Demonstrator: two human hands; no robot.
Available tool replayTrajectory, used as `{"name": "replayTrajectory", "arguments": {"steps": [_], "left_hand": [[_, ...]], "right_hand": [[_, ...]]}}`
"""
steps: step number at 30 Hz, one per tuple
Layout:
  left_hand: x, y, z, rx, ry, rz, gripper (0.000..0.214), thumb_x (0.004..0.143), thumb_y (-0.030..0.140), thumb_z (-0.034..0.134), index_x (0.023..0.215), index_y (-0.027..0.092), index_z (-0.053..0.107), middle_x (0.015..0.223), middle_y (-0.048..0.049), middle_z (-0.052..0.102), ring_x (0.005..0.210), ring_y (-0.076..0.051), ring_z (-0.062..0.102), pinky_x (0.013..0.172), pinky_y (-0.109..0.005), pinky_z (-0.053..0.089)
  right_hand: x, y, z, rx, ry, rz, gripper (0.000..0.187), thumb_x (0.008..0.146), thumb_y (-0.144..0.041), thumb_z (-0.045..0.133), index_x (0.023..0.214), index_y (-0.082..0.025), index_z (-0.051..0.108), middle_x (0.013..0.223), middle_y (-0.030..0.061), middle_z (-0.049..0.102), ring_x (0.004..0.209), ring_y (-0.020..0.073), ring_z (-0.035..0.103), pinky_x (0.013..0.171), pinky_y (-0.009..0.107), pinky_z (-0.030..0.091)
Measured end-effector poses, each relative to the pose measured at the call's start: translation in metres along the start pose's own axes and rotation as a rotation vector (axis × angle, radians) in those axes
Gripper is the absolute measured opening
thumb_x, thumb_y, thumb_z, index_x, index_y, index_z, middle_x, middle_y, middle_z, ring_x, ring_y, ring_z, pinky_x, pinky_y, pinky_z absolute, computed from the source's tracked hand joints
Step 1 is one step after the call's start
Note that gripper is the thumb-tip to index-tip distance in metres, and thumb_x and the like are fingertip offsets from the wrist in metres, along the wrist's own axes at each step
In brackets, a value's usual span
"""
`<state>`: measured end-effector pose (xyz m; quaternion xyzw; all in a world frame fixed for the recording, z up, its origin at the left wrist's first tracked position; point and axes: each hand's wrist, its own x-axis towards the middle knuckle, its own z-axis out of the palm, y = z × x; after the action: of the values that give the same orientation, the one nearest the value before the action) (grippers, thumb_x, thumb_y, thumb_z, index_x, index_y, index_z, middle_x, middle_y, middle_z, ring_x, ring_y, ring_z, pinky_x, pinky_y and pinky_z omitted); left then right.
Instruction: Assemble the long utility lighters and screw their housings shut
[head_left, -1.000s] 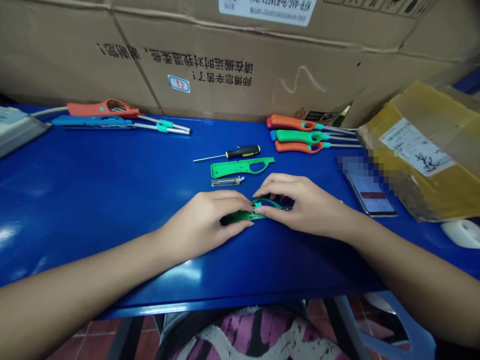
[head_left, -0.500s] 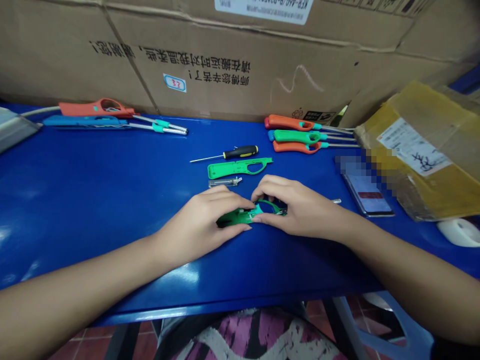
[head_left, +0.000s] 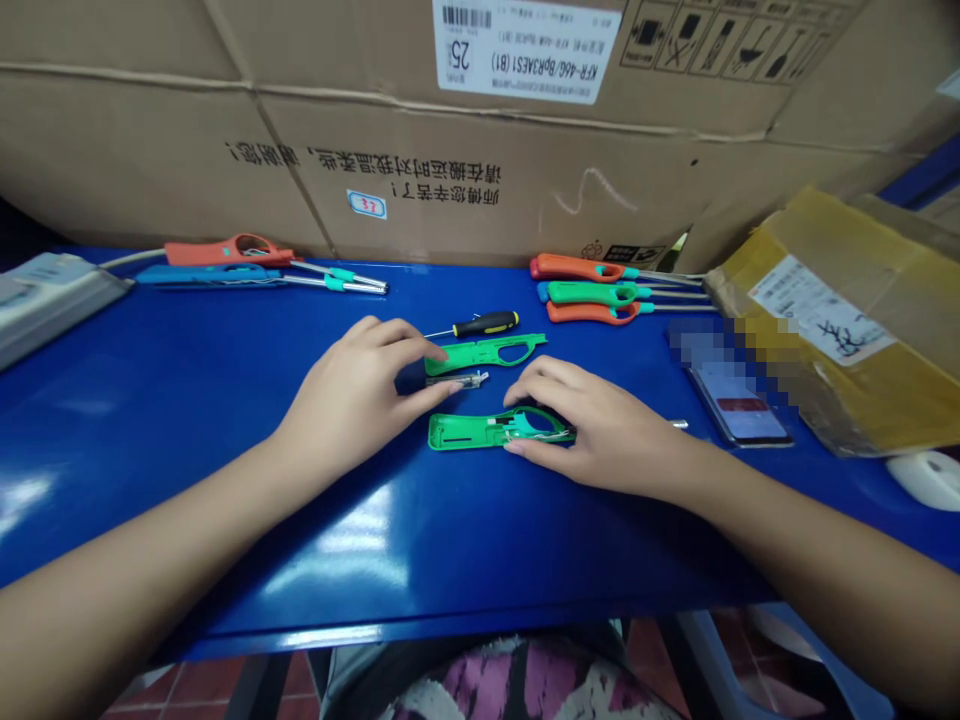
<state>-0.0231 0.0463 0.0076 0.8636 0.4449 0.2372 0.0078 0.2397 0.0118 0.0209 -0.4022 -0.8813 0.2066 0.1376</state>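
My right hand (head_left: pixel 600 415) grips the handle end of a green lighter half-shell (head_left: pixel 454 432) lying on the table. Inside the shell sit a turquoise trigger piece (head_left: pixel 529 425) and thin wires; the metal tip of its rod (head_left: pixel 679 424) shows past my hand. My left hand (head_left: pixel 360 400) is at a small clear fuel tank (head_left: pixel 474 380), thumb against its near side and index finger above it, with a gap between them. Just beyond lies the other green half-shell (head_left: pixel 487 354), its inside up, partly under my left fingertip. A black-and-yellow screwdriver (head_left: pixel 486 324) lies behind it.
Orange and blue lighters (head_left: pixel 225 250) lie at the back left near a white device (head_left: pixel 52 295). Several more lighters (head_left: pixel 585 290) lie at the back right. A phone (head_left: pixel 739 395), a yellow-taped package (head_left: pixel 832 320) and a white object (head_left: pixel 926 478) are on the right. A cardboard box (head_left: pixel 420 130) stands behind.
My left hand has let go of the green half-shell and moved up and left to the fuel tank. My right hand stays on the shell. The view has tilted up slightly.
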Motion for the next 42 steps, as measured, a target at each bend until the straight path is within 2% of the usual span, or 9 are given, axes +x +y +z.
{"name": "replayTrajectory", "arguments": {"steps": [5,11,16,25,30,35,42], "left_hand": [[0.000,-0.004,0.007,-0.013,-0.082,0.036,0.029,0.088,0.042,0.072,0.103,0.018,0.074,0.098,-0.0072,0.068,0.090,-0.024,0.059,0.081,-0.039,0.051],[0.000,0.000,0.012,-0.121,-0.080,0.079,0.020,0.094,0.032,0.066,0.108,0.021,0.075,0.099,-0.0065,0.066,0.090,-0.021,0.059,0.084,-0.037,0.052],[0.000,0.000,0.013,-0.167,-0.060,0.102,0.017,0.095,0.027,0.063,0.106,0.021,0.075,0.100,-0.0059,0.067,0.092,-0.019,0.061,0.085,-0.035,0.052],[-0.001,-0.001,0.015,-0.192,-0.116,0.065,0.017,0.094,0.031,0.066,0.104,0.021,0.075,0.102,-0.0059,0.070,0.095,-0.021,0.063,0.086,-0.037,0.053],[0.000,-0.001,0.013,-0.193,-0.138,0.037,0.017,0.097,0.028,0.061,0.104,0.016,0.070,0.104,-0.0080,0.070,0.099,-0.024,0.063,0.088,-0.039,0.052],[-0.002,0.008,0.003,-0.186,-0.065,0.057,0.018,0.100,0.028,0.056,0.105,0.015,0.068,0.099,-0.0068,0.072,0.091,-0.022,0.064,0.081,-0.035,0.052],[-0.012,0.028,-0.004,-0.254,-0.051,0.163,0.016,0.098,0.022,0.060,0.109,0.013,0.065,0.102,-0.0063,0.071,0.098,-0.019,0.066,0.086,-0.030,0.053]], "right_hand": [[-0.002,-0.002,0.001,-0.013,0.022,-0.074,0.009,0.092,-0.024,0.065,0.100,-0.021,0.062,0.103,0.0058,0.057,0.098,0.0202,0.056,0.084,0.034,0.046],[-0.003,-0.002,0.006,-0.055,-0.009,-0.116,0.007,0.094,-0.020,0.061,0.099,-0.019,0.066,0.103,0.0064,0.058,0.094,0.0198,0.056,0.083,0.035,0.047],[-0.002,0.000,0.009,-0.057,-0.004,-0.122,0.006,0.094,-0.019,0.060,0.096,-0.019,0.065,0.101,0.0062,0.059,0.092,0.0192,0.057,0.081,0.034,0.047],[-0.001,0.003,0.008,-0.063,0.017,-0.106,0.005,0.095,-0.020,0.059,0.095,-0.020,0.064,0.100,0.0060,0.061,0.094,0.0195,0.059,0.082,0.035,0.047],[-0.001,0.004,0.009,-0.036,0.013,-0.095,0.005,0.094,-0.019,0.060,0.095,-0.019,0.064,0.099,0.0057,0.061,0.093,0.0194,0.059,0.081,0.034,0.046],[0.000,0.004,0.009,0.085,0.007,-0.044,0.004,0.093,-0.019,0.060,0.091,-0.019,0.064,0.095,0.0040,0.061,0.090,0.0177,0.058,0.080,0.033,0.046],[0.003,0.004,0.008,0.214,0.035,-0.004,0.005,0.090,-0.016,0.063,0.086,-0.019,0.065,0.089,0.0015,0.061,0.082,0.0138,0.057,0.074,0.029,0.044]]}}
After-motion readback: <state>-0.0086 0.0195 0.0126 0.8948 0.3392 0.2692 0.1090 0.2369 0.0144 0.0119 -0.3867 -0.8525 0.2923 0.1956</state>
